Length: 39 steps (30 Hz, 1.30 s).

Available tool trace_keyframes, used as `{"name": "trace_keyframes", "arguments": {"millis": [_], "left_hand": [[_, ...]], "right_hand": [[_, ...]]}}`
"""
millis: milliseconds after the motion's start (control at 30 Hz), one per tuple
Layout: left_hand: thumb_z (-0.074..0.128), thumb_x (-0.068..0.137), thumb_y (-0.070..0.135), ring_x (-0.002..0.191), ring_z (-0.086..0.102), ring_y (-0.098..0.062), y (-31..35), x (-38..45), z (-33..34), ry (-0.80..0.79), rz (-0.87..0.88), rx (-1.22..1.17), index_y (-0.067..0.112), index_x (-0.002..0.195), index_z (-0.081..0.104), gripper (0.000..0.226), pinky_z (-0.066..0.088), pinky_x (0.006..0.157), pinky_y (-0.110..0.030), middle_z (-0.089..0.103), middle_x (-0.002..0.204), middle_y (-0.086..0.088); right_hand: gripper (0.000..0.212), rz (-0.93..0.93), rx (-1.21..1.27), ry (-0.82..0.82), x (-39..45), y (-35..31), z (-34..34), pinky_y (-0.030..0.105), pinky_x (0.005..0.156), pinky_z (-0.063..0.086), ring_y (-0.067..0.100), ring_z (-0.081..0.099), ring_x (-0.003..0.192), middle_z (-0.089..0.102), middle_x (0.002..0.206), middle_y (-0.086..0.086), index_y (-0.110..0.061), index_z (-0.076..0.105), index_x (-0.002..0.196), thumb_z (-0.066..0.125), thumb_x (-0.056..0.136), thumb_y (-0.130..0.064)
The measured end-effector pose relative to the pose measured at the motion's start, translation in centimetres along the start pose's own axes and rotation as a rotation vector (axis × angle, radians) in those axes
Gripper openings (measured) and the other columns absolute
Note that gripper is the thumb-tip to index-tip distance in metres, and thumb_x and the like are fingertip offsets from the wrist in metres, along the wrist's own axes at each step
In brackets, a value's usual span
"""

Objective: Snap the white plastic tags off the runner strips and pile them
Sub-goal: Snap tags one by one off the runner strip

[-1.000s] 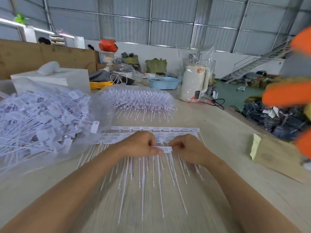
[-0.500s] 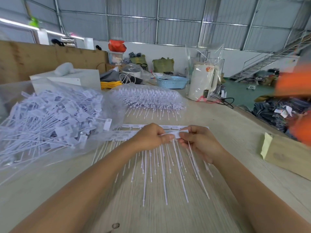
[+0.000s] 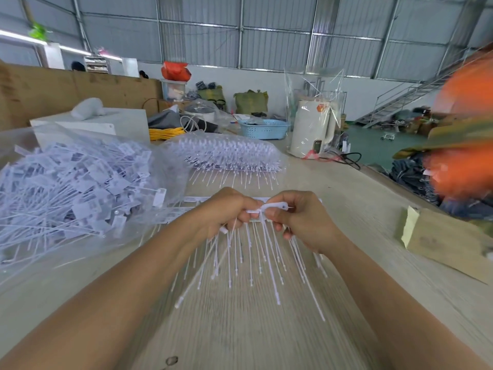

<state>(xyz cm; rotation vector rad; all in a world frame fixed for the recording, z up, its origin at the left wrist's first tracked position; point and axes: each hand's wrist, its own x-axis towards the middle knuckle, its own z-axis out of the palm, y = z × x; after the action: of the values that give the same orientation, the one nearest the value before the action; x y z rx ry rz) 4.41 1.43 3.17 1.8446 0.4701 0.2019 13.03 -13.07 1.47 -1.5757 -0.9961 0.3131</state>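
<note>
A white runner strip (image 3: pixel 269 208) with long tag tails is held above the wooden table (image 3: pixel 240 329), raised from where it lay a second ago and now twisted between the hands, so a snap seems under way. It is gripped by the curled left hand (image 3: pixel 226 209) and pinched by the right hand (image 3: pixel 298 217). Loose tags are piled (image 3: pixel 72 188) well to the left.

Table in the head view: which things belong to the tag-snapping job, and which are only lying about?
Belong to the job:
left hand
right hand
runner strip, gripped by both hands
pile of loose tags
bagged strips

Lying about:
blue basket
white kettle
yellow cable
cardboard box
</note>
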Motion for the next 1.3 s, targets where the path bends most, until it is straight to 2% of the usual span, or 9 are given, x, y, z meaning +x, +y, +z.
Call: {"name": "trace_keyframes", "arguments": {"millis": [167, 300, 400, 500, 867, 1067, 1133, 1200, 1300], "left_hand": [[0.045, 0.093, 0.015, 0.028, 0.016, -0.002, 0.6, -0.2, -0.1, -0.217, -0.145, -0.204, 0.018, 0.057, 0.043, 0.036, 0.013, 0.035, -0.013, 0.023, 0.036, 0.011], [0.047, 0.093, 0.015, 0.029, 0.018, -0.004, 0.7, -0.6, -0.5, -0.286, -0.135, -0.161, 0.019, 0.046, 0.051, 0.047, 0.015, 0.035, -0.013, 0.024, 0.036, 0.009], [0.057, 0.09, 0.02, 0.035, 0.027, -0.008, 0.4, -0.9, -1.1, -0.14, -0.025, 0.038, 0.015, 0.055, 0.059, 0.035, 0.019, 0.042, -0.018, 0.035, 0.039, 0.007], [0.057, 0.09, 0.02, 0.042, 0.042, -0.01, 0.1, -0.3, -0.9, 0.001, 0.1, 0.155, 0.013, 0.059, 0.065, 0.033, 0.03, 0.045, -0.019, 0.05, 0.043, 0.003], [0.035, 0.092, 0.018, 0.041, 0.047, -0.009, 0.2, -0.3, 0.7, -0.018, 0.176, 0.294, 0.009, 0.061, 0.057, 0.039, 0.036, 0.041, -0.014, 0.06, 0.05, -0.001], [0.037, 0.094, 0.017, 0.055, 0.056, -0.015, 0.2, -0.1, 0.5, 0.021, 0.204, 0.25, 0.003, 0.088, 0.057, 0.025, 0.046, 0.052, -0.027, 0.055, 0.081, -0.008], [0.036, 0.096, 0.018, 0.068, 0.061, -0.019, 0.1, 0.1, 0.3, 0.027, 0.218, 0.26, 0.002, 0.099, 0.055, 0.025, 0.048, 0.069, -0.035, 0.053, 0.096, -0.01], [0.04, 0.095, 0.018, 0.073, 0.065, -0.021, -0.1, 0.3, -0.1, 0.035, 0.225, 0.263, 0.005, 0.093, 0.06, 0.024, 0.049, 0.075, -0.033, 0.059, 0.093, -0.009], [0.045, 0.095, 0.024, 0.06, 0.066, -0.015, -0.3, 0.4, -0.5, 0.044, 0.168, 0.328, 0.012, 0.074, 0.067, 0.032, 0.046, 0.06, -0.014, 0.067, 0.068, 0.0]], "right_hand": [[0.015, -0.123, -0.233, 0.078, 0.2, -0.3, -0.1, 0.021, 0.036, 0.043, 0.014, 0.053, 0.042, 0.055, 0.051, 0.0, -0.009, 0.067, 0.073, 0.064, 0.084, 0.002], [0.015, -0.105, -0.436, 0.291, 0.7, 0.7, -1.7, 0.024, 0.041, 0.042, 0.005, 0.049, 0.038, 0.054, 0.06, -0.001, -0.005, 0.064, 0.073, 0.061, 0.082, 0.005], [0.012, 0.163, 0.008, 0.47, 0.8, 1.2, -4.7, 0.017, 0.034, 0.034, 0.007, 0.045, 0.037, 0.052, 0.054, 0.006, -0.002, 0.063, 0.073, 0.061, 0.084, 0.005], [0.013, 0.379, 0.439, 0.331, 0.8, 0.5, -4.4, 0.012, 0.029, 0.031, 0.007, 0.048, 0.038, 0.057, 0.054, 0.008, 0.001, 0.061, 0.077, 0.055, 0.087, 0.007], [0.001, 0.418, 0.344, -0.106, -0.3, -0.8, 0.9, 0.025, 0.058, 0.052, 0.017, 0.067, 0.073, 0.072, 0.079, 0.006, -0.012, 0.068, 0.082, 0.068, 0.083, -0.012], [0.007, 0.326, 0.338, -0.011, -0.5, -0.7, 1.3, 0.018, 0.046, 0.046, 0.01, 0.058, 0.048, 0.065, 0.059, 0.007, -0.006, 0.068, 0.077, 0.068, 0.082, -0.002], [0.007, 0.294, 0.351, 0.008, -0.4, -0.6, 1.2, 0.018, 0.044, 0.043, 0.01, 0.051, 0.042, 0.059, 0.053, 0.006, -0.003, 0.066, 0.079, 0.065, 0.084, 0.002], [0.008, 0.272, 0.392, 0.034, -0.3, -0.6, 1.1, 0.018, 0.044, 0.043, 0.01, 0.05, 0.041, 0.058, 0.053, 0.005, -0.002, 0.064, 0.081, 0.061, 0.084, 0.005], [0.009, 0.264, 0.434, 0.086, 0.1, -0.4, 0.9, 0.018, 0.047, 0.047, 0.012, 0.052, 0.046, 0.059, 0.064, 0.012, 0.001, 0.064, 0.086, 0.059, 0.084, 0.008]]}}
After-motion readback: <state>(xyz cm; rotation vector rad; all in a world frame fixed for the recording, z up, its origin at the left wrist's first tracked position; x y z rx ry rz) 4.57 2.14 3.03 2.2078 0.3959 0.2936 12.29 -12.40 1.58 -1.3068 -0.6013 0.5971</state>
